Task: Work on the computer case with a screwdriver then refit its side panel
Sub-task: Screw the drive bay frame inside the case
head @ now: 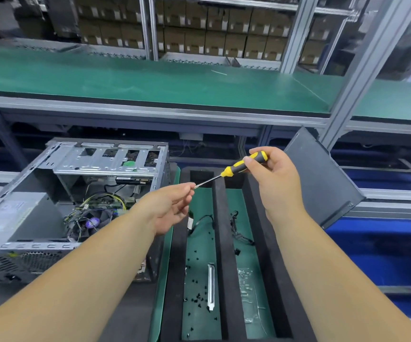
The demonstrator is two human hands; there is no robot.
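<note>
An open computer case [51, 193] lies on its side at the left, its wiring, fan and drive cage exposed. My right hand [277, 180] grips the yellow-and-black handle of a screwdriver [236, 169] held in the air above the tray. My left hand [172, 206] pinches the tip of the screwdriver's metal shaft between thumb and fingertips. The dark grey side panel [323, 176] leans tilted against the frame at the right, behind my right hand.
A black foam tray [231, 243] with two green-floored compartments lies below my hands; it holds several small black screws, a metal slot bracket [210, 287], cables and a clear bag. A green shelf [150, 80] runs overhead behind. Blue surface at right.
</note>
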